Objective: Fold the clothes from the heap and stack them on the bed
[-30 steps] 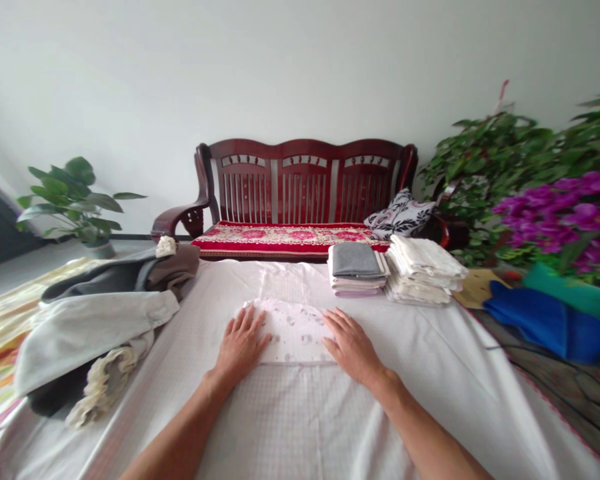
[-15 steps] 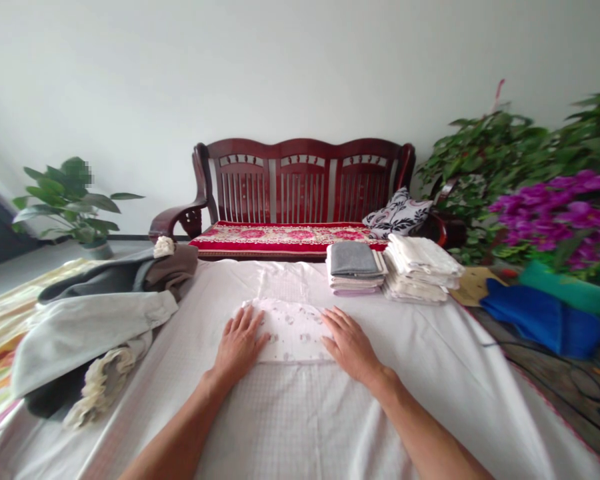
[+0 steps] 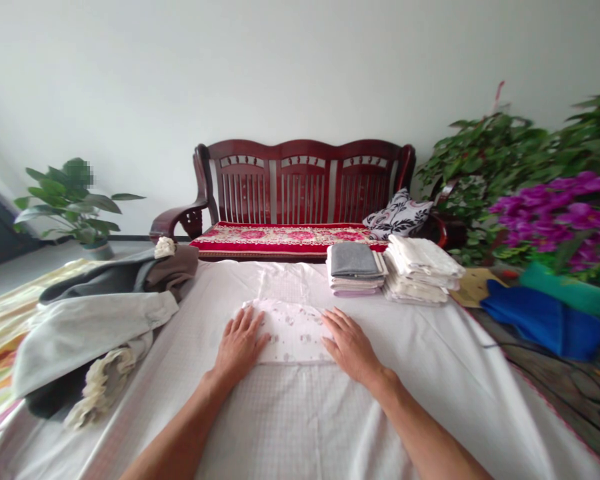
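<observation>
A white cloth with a small printed pattern (image 3: 296, 333) lies folded into a flat band on the covered table (image 3: 280, 427). My left hand (image 3: 240, 341) rests flat over its left end, fingers stretched and slightly apart. On the right end lies my right hand (image 3: 349, 343), also flat with the fingers extended. Both palms press down and grip nothing. The ends of the cloth are partly hidden beneath the hands.
Behind the cloth stand a folded stack with a grey piece on top (image 3: 354, 260) and a stack of white folded fabrics (image 3: 420, 267). Loose clothes (image 3: 95, 327) heap up at the left. A wooden bench (image 3: 303, 180) stands beyond; a blue cloth (image 3: 540, 320) lies at the right.
</observation>
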Demonstrator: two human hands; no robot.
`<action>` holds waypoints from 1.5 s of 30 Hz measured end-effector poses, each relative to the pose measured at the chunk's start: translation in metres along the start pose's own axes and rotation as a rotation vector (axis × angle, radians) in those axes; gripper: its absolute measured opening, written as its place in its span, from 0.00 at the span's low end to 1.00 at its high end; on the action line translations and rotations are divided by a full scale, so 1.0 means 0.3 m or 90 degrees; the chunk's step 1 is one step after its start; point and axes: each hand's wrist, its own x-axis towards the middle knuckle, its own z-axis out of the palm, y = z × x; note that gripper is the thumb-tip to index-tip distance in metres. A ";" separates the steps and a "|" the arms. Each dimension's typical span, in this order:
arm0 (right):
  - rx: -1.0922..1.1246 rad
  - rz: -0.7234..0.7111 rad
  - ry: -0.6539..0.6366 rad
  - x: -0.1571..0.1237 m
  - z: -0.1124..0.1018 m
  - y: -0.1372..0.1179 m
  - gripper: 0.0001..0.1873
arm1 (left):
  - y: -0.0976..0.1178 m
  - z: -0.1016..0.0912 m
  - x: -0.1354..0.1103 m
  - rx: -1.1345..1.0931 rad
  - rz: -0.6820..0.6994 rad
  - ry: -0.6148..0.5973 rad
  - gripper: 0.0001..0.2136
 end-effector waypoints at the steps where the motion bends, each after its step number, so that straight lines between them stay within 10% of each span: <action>1: 0.001 0.000 -0.002 0.000 -0.001 -0.001 0.25 | 0.000 0.001 0.000 -0.006 -0.002 0.001 0.25; 21: 0.015 0.009 -0.008 0.002 0.009 0.005 0.25 | -0.156 -0.033 0.076 -0.423 -0.348 -0.019 0.27; 30: 0.009 0.007 -0.008 0.002 0.009 0.004 0.25 | -0.152 -0.054 0.076 -0.580 -0.326 -0.081 0.12; 45: -0.071 0.013 -0.033 0.038 -0.052 -0.106 0.26 | -0.101 -0.128 0.052 -0.912 -0.354 -0.152 0.18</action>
